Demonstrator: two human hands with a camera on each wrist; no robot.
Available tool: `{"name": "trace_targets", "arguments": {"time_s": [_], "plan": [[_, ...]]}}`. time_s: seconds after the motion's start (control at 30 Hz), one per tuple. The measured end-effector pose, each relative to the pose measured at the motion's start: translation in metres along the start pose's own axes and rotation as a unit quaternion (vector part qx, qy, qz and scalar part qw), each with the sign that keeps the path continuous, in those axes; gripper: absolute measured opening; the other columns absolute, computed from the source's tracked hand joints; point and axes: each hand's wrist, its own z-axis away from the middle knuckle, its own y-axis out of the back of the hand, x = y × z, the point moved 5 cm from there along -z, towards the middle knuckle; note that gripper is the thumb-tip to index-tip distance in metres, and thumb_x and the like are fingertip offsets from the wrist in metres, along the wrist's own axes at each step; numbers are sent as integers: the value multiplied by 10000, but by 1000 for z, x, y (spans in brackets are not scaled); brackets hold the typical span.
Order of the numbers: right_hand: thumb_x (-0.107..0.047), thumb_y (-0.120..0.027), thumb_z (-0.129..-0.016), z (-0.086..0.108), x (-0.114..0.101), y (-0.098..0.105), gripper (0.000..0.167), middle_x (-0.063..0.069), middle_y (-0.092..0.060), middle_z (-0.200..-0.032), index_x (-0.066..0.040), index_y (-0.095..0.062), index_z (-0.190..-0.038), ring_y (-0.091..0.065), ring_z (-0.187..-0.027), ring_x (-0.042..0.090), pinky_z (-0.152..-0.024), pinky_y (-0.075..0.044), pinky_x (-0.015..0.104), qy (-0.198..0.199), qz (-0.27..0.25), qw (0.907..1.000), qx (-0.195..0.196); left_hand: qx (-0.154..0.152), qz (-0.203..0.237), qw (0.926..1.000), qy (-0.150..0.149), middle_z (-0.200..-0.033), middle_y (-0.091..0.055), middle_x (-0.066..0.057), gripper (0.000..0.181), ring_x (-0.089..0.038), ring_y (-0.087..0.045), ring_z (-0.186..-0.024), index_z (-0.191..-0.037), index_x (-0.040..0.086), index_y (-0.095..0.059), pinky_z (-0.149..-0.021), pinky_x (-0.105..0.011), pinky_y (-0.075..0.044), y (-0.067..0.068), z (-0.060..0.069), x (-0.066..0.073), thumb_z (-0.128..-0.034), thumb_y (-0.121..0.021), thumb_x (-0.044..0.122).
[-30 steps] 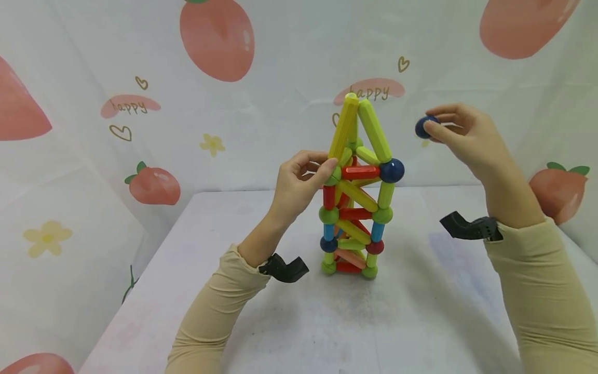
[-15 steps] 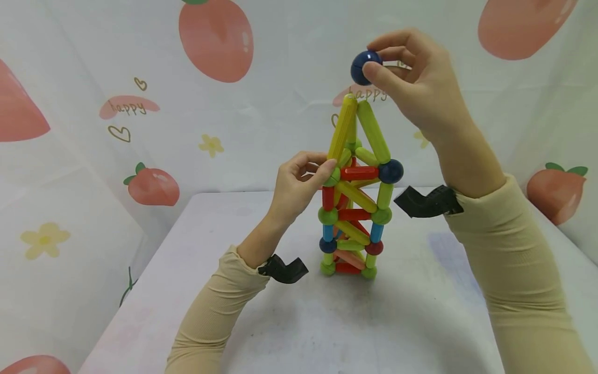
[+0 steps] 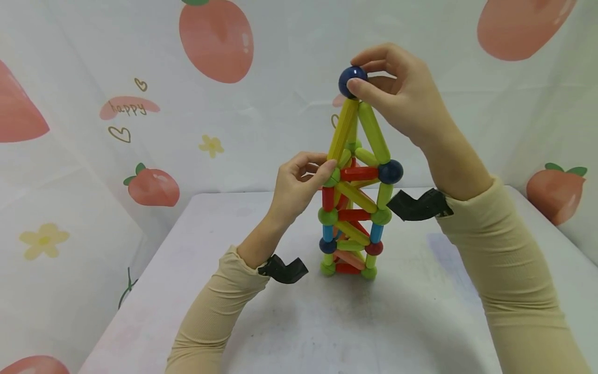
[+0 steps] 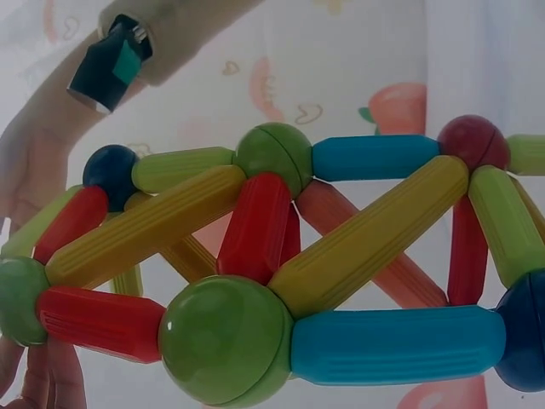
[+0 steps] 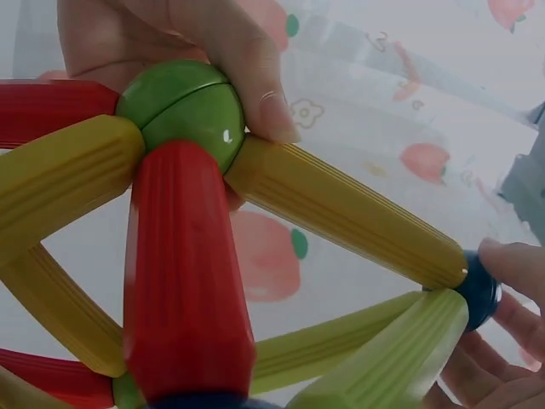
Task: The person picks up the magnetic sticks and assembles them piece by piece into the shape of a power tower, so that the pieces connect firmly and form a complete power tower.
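A tower of coloured rods and balls (image 3: 355, 214) stands upright on the table. My right hand (image 3: 402, 96) pinches a dark blue ball (image 3: 349, 83) between thumb and fingers at its peak. In the right wrist view that blue ball (image 5: 484, 290) touches the upper ends of the yellow rod (image 5: 349, 213) and a lime rod (image 5: 387, 362). My left hand (image 3: 299, 182) pinches the green ball (image 3: 333, 177) at the tower's upper left corner, its thumb also against the foot of the yellow rod. In the left wrist view the lower levels (image 4: 230, 341) fill the foreground.
The tower stands on a pale table (image 3: 224, 291). Behind it hangs a white cloth (image 3: 289, 114) printed with peaches, flowers and hearts. A black strap piece (image 3: 284, 269) juts from the left cuff and another black piece (image 3: 420, 205) from the right cuff.
My right hand has carried the blue ball leftward from the right side, up above the tower, then down onto the tips of the rods. The left hand has kept its place.
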Motion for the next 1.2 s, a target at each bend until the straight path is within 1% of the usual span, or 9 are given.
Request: {"name": "trace_targets", "arguments": {"time_s": [0.1, 0.27, 0.5, 0.67, 0.83, 0.93, 1.03, 1.2], "plan": [[-96, -618, -880, 1, 1, 2, 285, 14, -555, -1091, -75, -576, -1161, -660, -951, 83, -904, -509, 198, 54, 44, 10000, 6, 8, -4, 10000, 0, -1070, -598, -187, 209, -101, -567, -815, -1062, -60, -617, -701, -186, -533, 0, 0, 0, -902, -565, 64], [-89, -624, -874, 4, 2, 5, 291, 13, -547, -1105, -97, -578, -1161, -644, -913, 84, -886, -513, 180, 119, 120, 9999, 3, 8, -51, 10000, 32, -1064, -600, -179, 209, -114, -562, -820, -1058, -52, -618, -695, -186, -529, 0, -1, 0, -901, -571, 78], [-56, -623, -868, 11, 5, 10, 347, -5, -541, -1130, -116, -543, -1200, -632, -959, 90, -860, -513, 153, 109, 177, 9995, -224, -25, -85, 9999, 54, -1067, -595, -173, 210, -128, -561, -823, -1058, -50, -621, -689, -191, -532, -1, -1, 0, -902, -572, 83], [-36, -611, -871, 13, 6, 12, 385, -16, -546, -1158, -109, -530, -1240, -626, -986, 92, -857, -510, 143, 244, 253, 9988, -331, -48, -132, 9999, 23, -1061, -597, -172, 214, -140, -576, -833, -1060, -54, -630, -695, -204, -545, 0, -2, 0, -900, -575, 77], [-18, -607, -869, 13, 6, 12, 388, -27, -544, -1164, -97, -534, -1241, -623, -973, 98, -839, -518, 146, 355, 345, 9985, -235, -86, -143, 9999, -13, -1048, -596, -171, 213, -147, -585, -840, -1062, -63, -634, -719, -213, -546, 0, -4, 1, -895, -577, 57], [-15, -612, -865, 14, 7, 12, 388, -16, -553, -1159, -98, -538, -1237, -625, -961, 84, -835, -520, 147, 340, 409, 9985, -164, -75, -135, 9999, 5, -1048, -596, -172, 214, -125, -581, -834, -1062, -64, -637, -738, -211, -541, 0, -5, 0, -896, -579, 58], [-11, -617, -861, 14, 8, 13, 390, -8, -564, -1149, -97, -540, -1233, -626, -965, 81, -836, -519, 147, 322, 362, 9987, -147, -43, -109, 9999, 27, -1048, -598, -172, 213, -111, -577, -823, -1058, -66, -639, -743, -214, -540, 0, -7, -2, -894, -583, 58], [-2, -604, -866, 13, 12, 14, 390, -7, -581, -1153, -91, -533, -1239, -614, -994, 103, -862, -516, 162, 325, 306, 9989, -167, 1, -81, 10000, 12, -1037, -603, -168, 217, -130, -576, -818, -1053, -67, -643, -745, -232, -551, -4, -8, -1, -884, -595, 61]]}}
